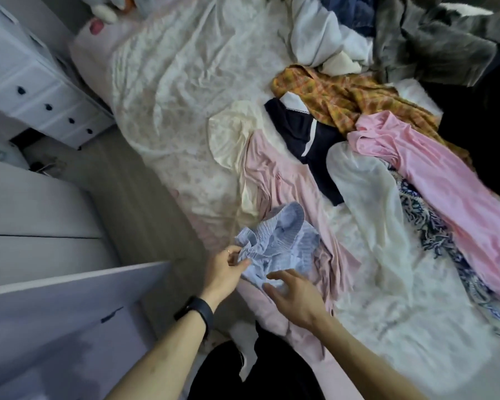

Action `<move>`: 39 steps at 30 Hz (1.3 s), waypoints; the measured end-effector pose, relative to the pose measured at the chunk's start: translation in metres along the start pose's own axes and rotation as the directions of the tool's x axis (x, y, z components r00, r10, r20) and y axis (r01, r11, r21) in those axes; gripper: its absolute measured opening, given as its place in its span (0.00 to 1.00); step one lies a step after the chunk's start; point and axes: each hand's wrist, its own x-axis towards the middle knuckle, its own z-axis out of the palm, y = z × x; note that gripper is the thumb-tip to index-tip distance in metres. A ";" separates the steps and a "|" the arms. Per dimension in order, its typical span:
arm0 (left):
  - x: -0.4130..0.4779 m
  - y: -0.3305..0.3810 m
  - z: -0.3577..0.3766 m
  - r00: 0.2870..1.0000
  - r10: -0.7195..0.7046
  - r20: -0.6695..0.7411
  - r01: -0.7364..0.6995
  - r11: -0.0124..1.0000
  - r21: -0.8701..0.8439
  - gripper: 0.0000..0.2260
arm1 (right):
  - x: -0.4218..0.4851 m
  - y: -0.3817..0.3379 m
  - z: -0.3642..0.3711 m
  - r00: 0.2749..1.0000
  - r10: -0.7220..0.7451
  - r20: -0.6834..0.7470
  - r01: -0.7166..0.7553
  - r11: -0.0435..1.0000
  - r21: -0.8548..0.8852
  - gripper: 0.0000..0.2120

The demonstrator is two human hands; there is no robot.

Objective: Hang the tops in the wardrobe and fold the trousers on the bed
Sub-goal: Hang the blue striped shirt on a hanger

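The person's left hand (225, 265) is pinching the waistband of a blue striped garment (274, 246) lying crumpled at the near edge of the bed (171, 82), while the right hand (293, 295) is reaching in with fingers spread. Judging by this, sorting is beginning; next it probably needs lifting and shaking out.

left hand (225, 267) pinches blue garment (274, 246) — bed (171, 90).

Grey wood-grain floor (145, 203), white chest of drawers (41, 90), dark knobs (48, 106), dim light
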 end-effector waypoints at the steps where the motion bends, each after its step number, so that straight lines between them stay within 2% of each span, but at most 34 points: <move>1: -0.010 -0.013 -0.002 1.000 -0.011 -0.002 0.011 1.000 0.013 0.07 | 0.000 0.003 0.001 0.997 0.044 -0.058 -0.041 0.997 0.067 0.22; 2: -0.017 -0.023 -0.004 1.000 -0.013 -0.008 0.013 1.000 0.020 0.07 | 0.004 0.006 0.000 0.988 0.096 -0.124 -0.081 0.989 0.125 0.22; 4: -0.028 -0.035 -0.007 1.000 0.004 -0.019 -0.003 1.000 0.020 0.08 | 0.021 0.008 -0.005 0.957 0.202 -0.209 -0.162 0.968 0.194 0.28; 7: -0.042 -0.038 -0.012 0.997 0.064 -0.034 -0.062 0.997 0.035 0.08 | 0.054 0.002 -0.022 0.943 0.276 -0.188 -0.237 0.949 0.208 0.43; 9: -0.052 -0.037 -0.021 0.993 0.106 -0.058 -0.103 0.993 0.065 0.08 | 0.077 -0.007 -0.034 0.960 0.251 -0.125 -0.223 0.954 0.201 0.46; 10: -0.057 -0.036 -0.026 0.989 0.130 -0.071 -0.124 0.989 0.079 0.08 | 0.087 -0.012 -0.040 0.972 0.221 -0.085 -0.206 0.966 0.157 0.43; 12: -0.071 -0.040 -0.042 0.981 0.160 -0.107 -0.152 0.985 0.082 0.06 | 0.097 -0.026 -0.043 0.987 0.157 -0.017 -0.158 0.986 -0.051 0.28; 14: -0.084 -0.049 -0.057 0.973 0.169 -0.155 -0.159 0.984 0.079 0.06 | 0.100 -0.041 -0.043 0.995 0.100 -0.025 -0.103 0.974 -0.201 0.16; 17: -0.113 -0.080 -0.087 0.946 0.113 -0.304 -0.099 0.993 0.062 0.07 | 0.088 -0.083 -0.033 0.999 -0.024 -0.030 0.018 0.981 -0.193 0.07; 20: -0.147 -0.116 -0.111 0.899 0.045 -0.435 -0.035 0.999 0.031 0.10 | 0.067 -0.133 -0.018 0.983 -0.181 -0.012 0.176 0.968 -0.179 0.06; 23: -0.188 -0.154 -0.129 0.876 0.104 -0.471 -0.030 0.986 0.162 0.25 | 0.037 -0.183 0.005 0.921 -0.390 0.017 0.386 0.902 -0.195 0.12; 25: -0.208 -0.174 -0.140 0.882 0.123 -0.455 0.044 0.940 0.339 0.25 | 0.019 -0.211 0.021 0.865 -0.500 0.046 0.496 0.836 -0.235 0.11; 27: -0.232 -0.200 -0.154 0.856 0.115 -0.504 0.099 0.921 0.378 0.20 | -0.001 -0.241 0.045 0.831 -0.550 0.083 0.545 0.776 -0.316 0.10; 31: -0.270 -0.243 -0.179 0.796 0.027 -0.605 0.148 0.960 0.237 0.13 | -0.039 -0.287 0.080 0.813 -0.571 0.110 0.565 0.729 -0.387 0.06; 32: -0.277 -0.252 -0.185 0.795 0.011 -0.607 0.162 0.960 0.230 0.12 | -0.049 -0.297 0.089 0.805 -0.581 0.120 0.576 0.720 -0.387 0.08; 34: -0.295 -0.266 -0.193 0.787 -0.031 -0.616 0.163 0.974 0.159 0.15 | -0.069 -0.317 0.109 0.759 -0.633 0.152 0.633 0.664 -0.398 0.11; 36: -0.312 -0.276 -0.198 0.729 -0.072 -0.681 0.154 0.986 0.061 0.24 | -0.084 -0.334 0.128 0.710 -0.679 0.187 0.685 0.604 -0.407 0.07; 37: -0.321 -0.282 -0.200 0.699 -0.110 -0.706 0.167 0.986 0.011 0.26 | -0.091 -0.341 0.139 0.687 -0.697 0.205 0.707 0.577 -0.410 0.08; 39: -0.337 -0.295 -0.207 0.674 -0.189 -0.714 0.238 0.971 -0.032 0.21 | -0.104 -0.357 0.160 0.639 -0.726 0.253 0.748 0.510 -0.425 0.09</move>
